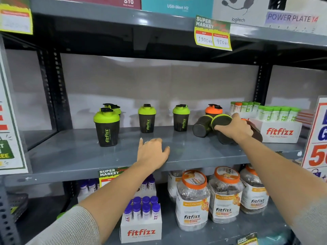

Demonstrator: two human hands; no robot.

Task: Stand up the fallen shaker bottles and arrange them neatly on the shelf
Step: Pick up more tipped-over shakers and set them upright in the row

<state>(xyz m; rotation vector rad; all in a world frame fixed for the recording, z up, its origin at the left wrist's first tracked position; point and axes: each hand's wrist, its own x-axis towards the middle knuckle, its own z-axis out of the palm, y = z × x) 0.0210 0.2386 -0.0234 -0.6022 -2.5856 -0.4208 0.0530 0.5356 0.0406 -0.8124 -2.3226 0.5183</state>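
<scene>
- Right hand (233,128) wraps the lime lid of a fallen shaker (223,128) lying on the shelf (74,156), another tipped one (201,125) just left of it.
- Left hand (153,152) rests flat, fingers loosely spread, on the shelf edge; upright shakers (146,119) stand beyond it.

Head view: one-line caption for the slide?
Right hand grips a fallen green-lidded shaker on the grey shelf; left hand rests on the shelf edge.
</scene>
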